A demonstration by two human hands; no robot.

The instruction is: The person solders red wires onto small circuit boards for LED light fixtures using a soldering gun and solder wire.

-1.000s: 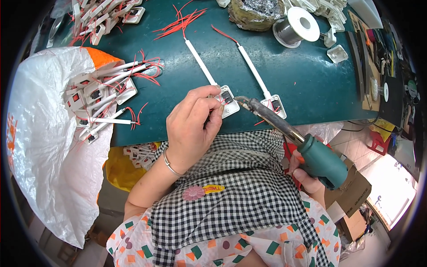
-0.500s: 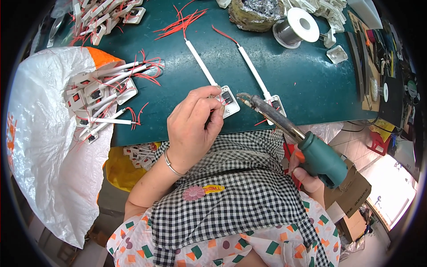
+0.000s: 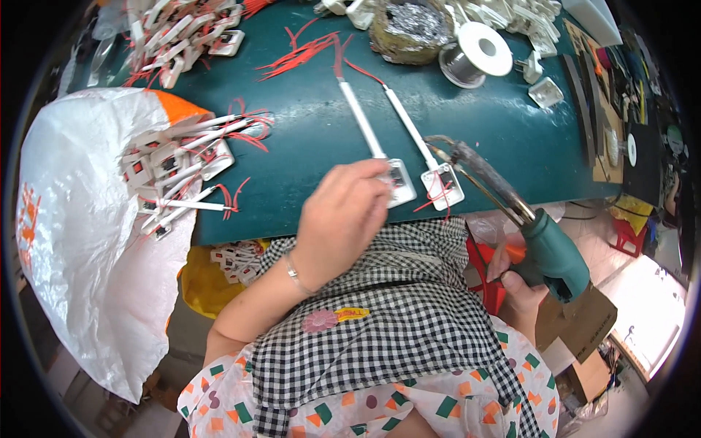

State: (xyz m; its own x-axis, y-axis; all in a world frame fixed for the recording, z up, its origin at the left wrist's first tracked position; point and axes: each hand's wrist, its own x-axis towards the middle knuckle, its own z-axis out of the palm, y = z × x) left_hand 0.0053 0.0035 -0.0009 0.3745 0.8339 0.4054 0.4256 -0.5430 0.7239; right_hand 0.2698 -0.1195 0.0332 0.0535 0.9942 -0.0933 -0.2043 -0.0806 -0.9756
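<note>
My left hand [image 3: 347, 215], its fingers bent together, grips the near left side of a white plastic switch housing [image 3: 401, 186] on the green tabletop. A white tube [image 3: 359, 117] with red wires runs from that housing away from me. The fingertips hide part of it. Just to the right lies a second switch housing [image 3: 443, 186] with a white tube and loose red wires. My right hand [image 3: 518, 288] is closed around the handle of a green soldering gun [image 3: 555, 252]. Its thin bent tip [image 3: 432, 140] hovers over or touches the second piece near its tube; I cannot tell which.
At left, a white bag [image 3: 87, 219] holds several wired switch pieces [image 3: 179, 164]. More pieces [image 3: 186, 36] heap at far left, near loose red wires [image 3: 299, 55]. Far back stand a foil-topped lump [image 3: 412, 29] and a solder spool [image 3: 483, 55]. A small white cover [image 3: 545, 93] lies right.
My left hand has slid its switch piece to the right, closer to the second one. The soldering gun has moved right, and its tip now sits by the second piece.
</note>
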